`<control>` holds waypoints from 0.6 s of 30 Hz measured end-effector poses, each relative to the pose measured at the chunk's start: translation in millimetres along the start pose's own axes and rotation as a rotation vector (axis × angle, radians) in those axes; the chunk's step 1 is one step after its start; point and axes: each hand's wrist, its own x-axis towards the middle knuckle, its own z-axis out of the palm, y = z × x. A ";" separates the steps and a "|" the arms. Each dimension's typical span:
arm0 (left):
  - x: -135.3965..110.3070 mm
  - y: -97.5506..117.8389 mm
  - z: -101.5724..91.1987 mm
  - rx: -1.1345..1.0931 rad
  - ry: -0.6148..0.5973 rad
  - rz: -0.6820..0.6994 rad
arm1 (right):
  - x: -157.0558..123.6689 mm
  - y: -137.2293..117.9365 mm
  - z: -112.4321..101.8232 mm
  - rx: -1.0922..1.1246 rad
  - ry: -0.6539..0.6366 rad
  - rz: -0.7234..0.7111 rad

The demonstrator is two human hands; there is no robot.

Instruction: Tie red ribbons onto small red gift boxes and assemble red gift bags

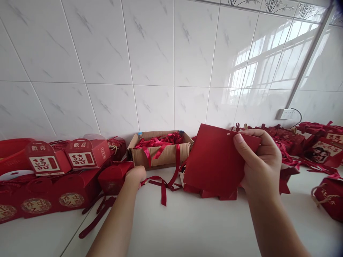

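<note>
My right hand (261, 160) pinches a flat red cardboard gift-box piece (214, 164), thumb in front near a small punched hole at its upper edge. The piece tilts above the table, with notched flaps along its lower edge. My left hand (136, 175) is beside a small red box (114, 177), fingers curled and turned away from me. What it grips, if anything, is hidden. A loose dark red ribbon (163, 192) lies on the table just right of it. Behind both hands stands an open brown carton (158, 161) filled with red ribbons (163, 141).
Red gift boxes with white labels (43, 163) are stacked at the left on boxes with gold print (71, 200). More finished boxes and ribbons (321, 151) crowd the right. A red box with a cord (331, 196) sits at the right edge. The tiled wall (152, 64) closes the back.
</note>
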 end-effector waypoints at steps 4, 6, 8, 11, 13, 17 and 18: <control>-1.2 5.9 2.7 0.175 -0.090 -0.122 | 0.0 0.4 -1.4 -0.001 -0.015 0.006; -4.1 8.4 2.1 0.223 -0.088 -0.130 | 0.3 0.8 -2.0 0.003 -0.018 0.006; -8.6 10.4 0.2 0.245 -0.066 -0.123 | 0.8 1.4 -2.6 0.007 -0.017 0.003; -17.4 12.4 -5.7 0.241 -0.026 -0.097 | 1.6 2.3 -3.3 0.011 -0.022 0.001; -24.0 13.4 -12.7 0.213 -0.004 -0.065 | 2.0 2.6 -3.8 0.015 -0.027 0.004; -42.1 15.0 -33.2 0.082 0.140 0.074 | 1.8 2.0 -4.4 0.012 -0.034 0.016; -48.8 15.6 -38.9 0.030 0.205 0.135 | 1.5 1.8 -4.4 0.007 -0.039 0.020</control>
